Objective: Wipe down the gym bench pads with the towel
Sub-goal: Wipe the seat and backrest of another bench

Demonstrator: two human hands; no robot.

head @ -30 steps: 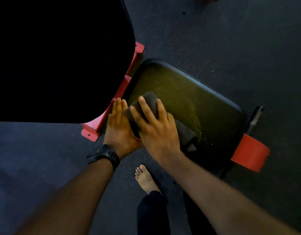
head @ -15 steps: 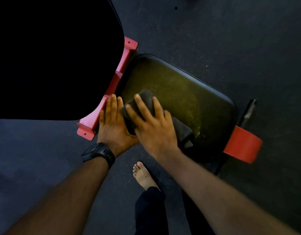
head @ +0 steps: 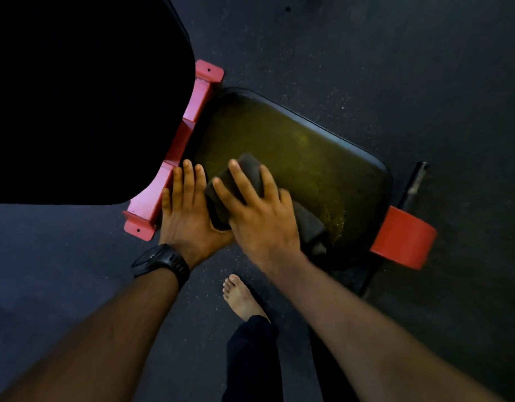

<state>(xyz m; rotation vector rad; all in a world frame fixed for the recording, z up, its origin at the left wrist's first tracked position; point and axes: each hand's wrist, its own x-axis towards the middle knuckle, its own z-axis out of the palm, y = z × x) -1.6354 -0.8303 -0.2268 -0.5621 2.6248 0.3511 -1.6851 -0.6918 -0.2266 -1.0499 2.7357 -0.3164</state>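
Note:
The black seat pad (head: 302,146) of the gym bench lies in the middle of the view, with a dull yellowish sheen on its top. A dark grey folded towel (head: 244,175) rests on the pad's near left corner. My right hand (head: 259,210) presses flat on the towel, fingers spread over it. My left hand (head: 186,210) lies flat beside it on the pad's left edge, fingers straight and together, touching the red frame. A black watch sits on my left wrist.
The red steel bench frame (head: 189,132) runs along the pad's left side, under a large black back pad (head: 85,97) filling the upper left. A red roller (head: 401,239) and a black bar (head: 414,181) stick out at the right. My bare foot (head: 241,297) stands on dark rubber flooring.
My right hand with the towel has shifted slightly along the near left part of the pad. The left hand stays planted at the pad's edge.

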